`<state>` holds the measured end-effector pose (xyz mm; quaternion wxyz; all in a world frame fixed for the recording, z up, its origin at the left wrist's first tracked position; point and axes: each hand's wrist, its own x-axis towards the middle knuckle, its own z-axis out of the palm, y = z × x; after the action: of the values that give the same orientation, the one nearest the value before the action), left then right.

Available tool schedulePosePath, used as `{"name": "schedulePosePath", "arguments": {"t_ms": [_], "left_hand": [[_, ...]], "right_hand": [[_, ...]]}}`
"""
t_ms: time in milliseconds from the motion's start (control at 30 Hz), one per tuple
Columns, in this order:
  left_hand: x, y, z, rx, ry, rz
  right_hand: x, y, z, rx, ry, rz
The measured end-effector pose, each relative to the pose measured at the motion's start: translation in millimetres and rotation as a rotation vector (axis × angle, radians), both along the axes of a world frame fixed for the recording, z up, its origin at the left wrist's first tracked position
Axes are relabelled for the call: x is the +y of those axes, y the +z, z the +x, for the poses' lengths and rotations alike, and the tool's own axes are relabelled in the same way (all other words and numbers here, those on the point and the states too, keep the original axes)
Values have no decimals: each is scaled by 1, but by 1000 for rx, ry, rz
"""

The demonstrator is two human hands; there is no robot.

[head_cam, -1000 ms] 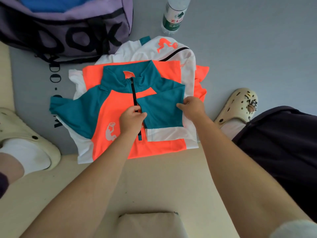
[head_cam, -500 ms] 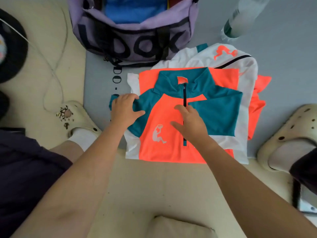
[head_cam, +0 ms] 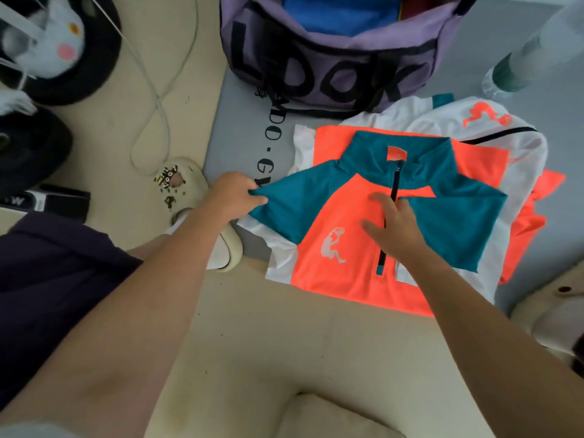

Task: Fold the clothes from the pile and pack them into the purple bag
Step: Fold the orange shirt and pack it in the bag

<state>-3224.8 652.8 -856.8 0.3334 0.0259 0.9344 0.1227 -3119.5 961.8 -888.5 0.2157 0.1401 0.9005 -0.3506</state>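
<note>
An orange and teal zip-neck shirt [head_cam: 341, 273] lies on top of a pile of similar white and orange clothes [head_cam: 518, 172] on a grey mat. Its right sleeve is folded across the chest. My left hand [head_cam: 235, 197] grips the end of the teal left sleeve [head_cam: 294, 207] at the shirt's left side. My right hand [head_cam: 395, 226] presses flat, fingers spread, on the chest beside the black zip. The purple bag [head_cam: 331, 67] with black lettering stands open behind the pile, with blue fabric inside.
A grey mat [head_cam: 240, 134] with black letters lies under the bag and pile. A water bottle [head_cam: 524, 61] stands at the back right. My cream clogs [head_cam: 192, 197] flank the pile. A white cable [head_cam: 158, 99] and a plush toy [head_cam: 47, 42] lie at the left.
My left hand moved from the shirt's chest out to the left sleeve and took hold of its end. My right hand left the folded right sleeve and came to press on the chest.
</note>
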Motion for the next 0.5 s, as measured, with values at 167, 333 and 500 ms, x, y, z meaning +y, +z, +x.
{"name": "schedulePosePath", "arguments": {"t_ms": [167,333,500], "left_hand": [[34,21,1,38,-224,-54],[87,36,20,-339,18,196],[117,38,31,-645,413,613]], "right_hand": [[-6,13,2,41,31,82],[-21,26,10,65,-131,-46],[-17,30,11,-400,-610,-540]]}}
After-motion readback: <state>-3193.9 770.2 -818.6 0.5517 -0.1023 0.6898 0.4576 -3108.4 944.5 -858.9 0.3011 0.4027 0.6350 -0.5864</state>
